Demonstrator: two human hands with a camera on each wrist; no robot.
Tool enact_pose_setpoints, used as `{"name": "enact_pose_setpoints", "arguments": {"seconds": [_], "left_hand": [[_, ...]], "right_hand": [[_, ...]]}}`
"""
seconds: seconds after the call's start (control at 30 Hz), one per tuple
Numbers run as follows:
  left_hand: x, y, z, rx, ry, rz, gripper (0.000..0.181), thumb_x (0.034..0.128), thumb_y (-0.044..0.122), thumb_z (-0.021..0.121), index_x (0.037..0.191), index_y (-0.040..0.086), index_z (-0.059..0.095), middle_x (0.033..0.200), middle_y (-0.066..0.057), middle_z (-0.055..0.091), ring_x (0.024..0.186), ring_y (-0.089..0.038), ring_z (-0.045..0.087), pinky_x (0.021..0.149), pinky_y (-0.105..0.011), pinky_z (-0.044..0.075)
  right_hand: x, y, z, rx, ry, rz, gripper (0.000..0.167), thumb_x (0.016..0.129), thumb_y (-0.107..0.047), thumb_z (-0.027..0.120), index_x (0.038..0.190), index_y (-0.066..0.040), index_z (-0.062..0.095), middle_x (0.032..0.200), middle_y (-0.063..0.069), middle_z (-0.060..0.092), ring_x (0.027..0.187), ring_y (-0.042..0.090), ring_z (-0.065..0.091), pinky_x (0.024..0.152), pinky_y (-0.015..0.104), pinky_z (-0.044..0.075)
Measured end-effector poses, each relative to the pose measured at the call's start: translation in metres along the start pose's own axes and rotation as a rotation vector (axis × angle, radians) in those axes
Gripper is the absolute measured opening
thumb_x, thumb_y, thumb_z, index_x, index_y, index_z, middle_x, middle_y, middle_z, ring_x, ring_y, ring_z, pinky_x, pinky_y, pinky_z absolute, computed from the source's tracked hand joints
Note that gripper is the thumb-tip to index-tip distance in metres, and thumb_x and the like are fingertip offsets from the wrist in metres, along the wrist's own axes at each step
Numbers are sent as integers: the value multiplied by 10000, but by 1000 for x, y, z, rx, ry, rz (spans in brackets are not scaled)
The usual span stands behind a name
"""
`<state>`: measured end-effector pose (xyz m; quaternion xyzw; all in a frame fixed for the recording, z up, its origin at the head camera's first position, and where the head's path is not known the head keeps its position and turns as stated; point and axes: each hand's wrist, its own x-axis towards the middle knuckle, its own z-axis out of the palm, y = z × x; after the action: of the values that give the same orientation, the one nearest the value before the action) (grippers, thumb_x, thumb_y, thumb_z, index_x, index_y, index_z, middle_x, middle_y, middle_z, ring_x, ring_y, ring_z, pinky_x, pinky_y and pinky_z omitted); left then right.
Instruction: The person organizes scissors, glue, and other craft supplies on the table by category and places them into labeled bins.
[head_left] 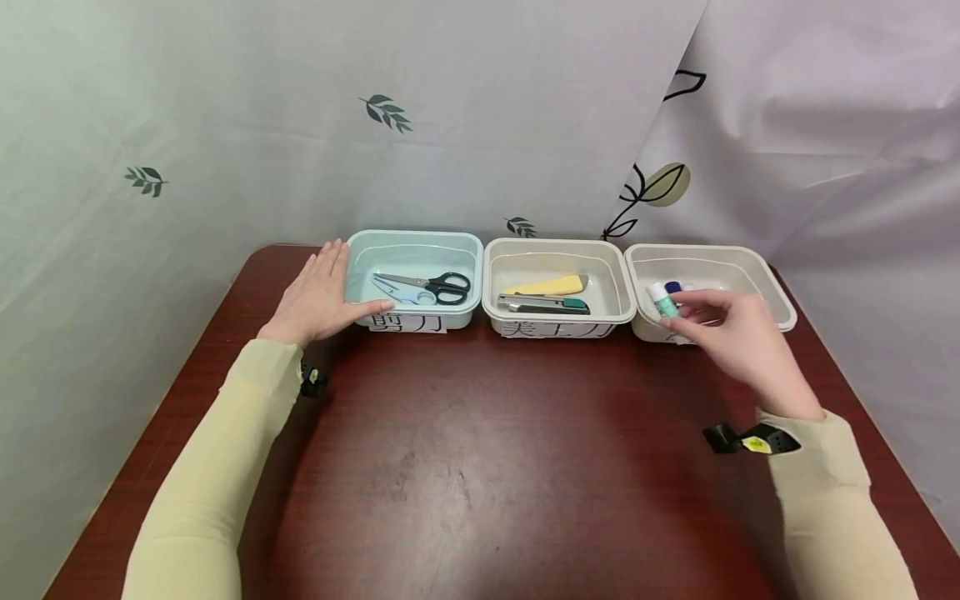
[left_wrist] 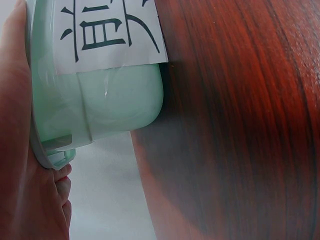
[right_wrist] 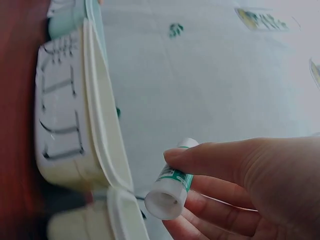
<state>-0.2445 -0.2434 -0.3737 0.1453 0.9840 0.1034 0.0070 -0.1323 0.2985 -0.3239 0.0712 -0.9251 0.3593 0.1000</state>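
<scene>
Between thumb and fingers, my right hand (head_left: 738, 333) pinches a glue stick (right_wrist: 175, 180), a small white tube with a green label. It is tilted above the front left part of the right-hand cream bin (head_left: 776, 287). A dark blue cap (head_left: 672, 287) shows in that bin, partly behind the glue stick and fingers. My left hand (head_left: 315, 296) rests on the left corner of the light blue-green bin (head_left: 416, 237), fingers straight along its side and thumb on the front rim. Inside lie black-handled scissors (head_left: 446, 287) and a pale blue pair of scissors (head_left: 405, 292).
The middle cream bin (head_left: 555, 244) holds a yellow utility knife (head_left: 551, 286) and a grey-and-black utility knife (head_left: 543, 305). The three bins stand in a row along the back of the dark red table (head_left: 480, 450). Paper labels face front. A patterned cloth (head_left: 487, 125) hangs behind.
</scene>
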Motion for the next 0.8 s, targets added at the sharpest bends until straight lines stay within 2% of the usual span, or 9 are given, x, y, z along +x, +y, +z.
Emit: {"name": "enact_pose_setpoints", "arguments": {"seconds": [0.17, 0.47, 0.8], "left_hand": [[0, 0, 0, -1, 3, 2, 1263, 853, 833, 501, 1596, -68, 21, 1663, -267, 26, 1537, -376, -9, 1234, -467, -24], [-1, 0, 0, -4, 1, -3, 1266, 851, 834, 504, 1596, -70, 24, 1663, -268, 30, 1537, -378, -10, 1234, -470, -24], [-1, 0, 0, -5, 7, 4, 1260, 854, 829, 507, 1597, -70, 32, 1662, -268, 35, 1537, -374, -5, 1235, -467, -20]], "right_hand": [[7, 14, -18, -69, 66, 45, 331, 869, -195, 838, 1141, -20, 772, 936, 152, 760, 684, -119, 614, 568, 119, 466], [25, 43, -40, -175, 63, 157, 437, 889, -367, 804, 1183, -45, 765, 896, 132, 765, 663, -166, 546, 586, 174, 431], [40, 67, -49, -204, 30, 251, 502, 898, -398, 782, 1222, -16, 742, 908, 114, 762, 682, -86, 528, 601, 230, 438]]}}
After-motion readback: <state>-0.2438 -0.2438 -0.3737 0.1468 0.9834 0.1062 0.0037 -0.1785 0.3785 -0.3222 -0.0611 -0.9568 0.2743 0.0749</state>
